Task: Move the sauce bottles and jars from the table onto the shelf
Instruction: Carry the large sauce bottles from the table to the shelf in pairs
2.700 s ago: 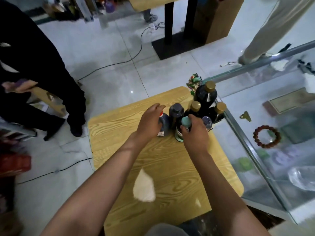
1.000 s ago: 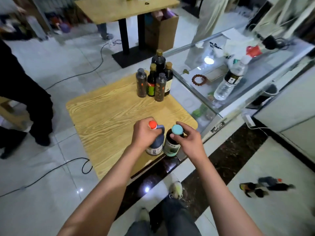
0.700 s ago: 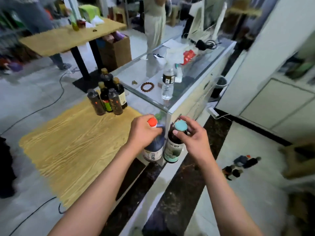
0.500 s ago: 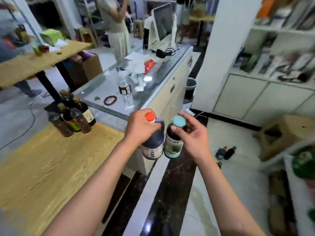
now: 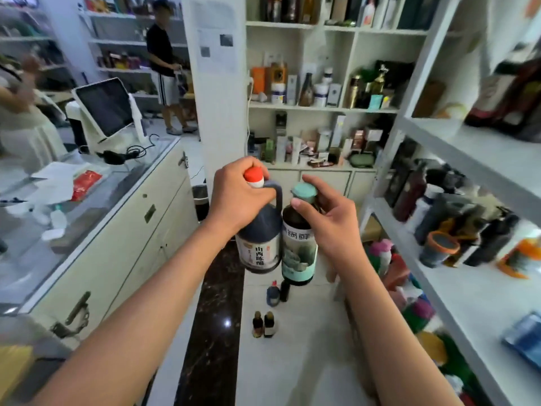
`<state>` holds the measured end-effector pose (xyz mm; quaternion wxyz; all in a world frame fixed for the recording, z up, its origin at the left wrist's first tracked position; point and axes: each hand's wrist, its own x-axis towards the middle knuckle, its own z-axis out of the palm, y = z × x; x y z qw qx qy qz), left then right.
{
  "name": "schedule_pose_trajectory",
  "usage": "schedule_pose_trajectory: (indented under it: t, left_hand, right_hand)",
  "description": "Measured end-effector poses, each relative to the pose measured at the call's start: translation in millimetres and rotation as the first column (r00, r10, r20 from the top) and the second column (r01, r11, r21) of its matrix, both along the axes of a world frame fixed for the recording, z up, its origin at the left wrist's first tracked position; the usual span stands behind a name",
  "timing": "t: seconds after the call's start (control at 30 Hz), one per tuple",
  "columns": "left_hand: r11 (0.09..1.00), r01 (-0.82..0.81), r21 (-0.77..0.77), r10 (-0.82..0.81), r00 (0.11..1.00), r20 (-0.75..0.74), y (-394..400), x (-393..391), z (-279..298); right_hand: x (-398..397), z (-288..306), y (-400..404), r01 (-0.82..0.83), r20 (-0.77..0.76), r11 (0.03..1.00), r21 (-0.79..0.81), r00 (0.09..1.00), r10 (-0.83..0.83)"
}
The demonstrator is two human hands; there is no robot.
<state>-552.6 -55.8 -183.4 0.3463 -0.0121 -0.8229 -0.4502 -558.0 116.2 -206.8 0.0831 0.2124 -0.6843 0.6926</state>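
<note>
My left hand (image 5: 238, 197) grips the neck of a dark jug with a red cap and a handle (image 5: 259, 244). My right hand (image 5: 330, 221) holds a dark bottle with a teal cap and a pale green label (image 5: 297, 247) by its neck. Both are carried upright in the air, side by side and almost touching, above the floor. A white shelf (image 5: 456, 291) runs along the right, with dark bottles (image 5: 486, 235) and an orange-rimmed jar (image 5: 436, 249) standing on it. The table is out of view.
A glass-topped counter (image 5: 96, 212) lines the left. Several small bottles (image 5: 270, 306) stand on the floor ahead. A white wall shelf (image 5: 316, 106) full of goods faces me. A person in dark clothes (image 5: 164, 63) stands at the far left, another person at the left edge.
I have turned away from the wooden table, carrying both bottles lifted off it. The view swung right past the glass counter, and the shelves now fill it.
</note>
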Motion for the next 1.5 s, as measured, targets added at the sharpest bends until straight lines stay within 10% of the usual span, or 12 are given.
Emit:
schedule_pose_trajectory:
  t: [0.8, 1.5]
  left_hand:
    - [0.737, 0.670, 0.082, -0.638, 0.732, -0.239, 231.5, -355.2, 106.8]
    - [0.539, 0.842, 0.005, -0.813, 0.523, -0.255, 399.7, -478.7, 140.6]
  right_hand:
    - [-257.3, 115.7, 184.4, 0.726, -0.174, 0.679, -0.106, 0.659, -0.732]
    - [-361.5, 158.8, 317.1, 0.841, -0.070, 0.453, -0.294, 0.454, -0.888]
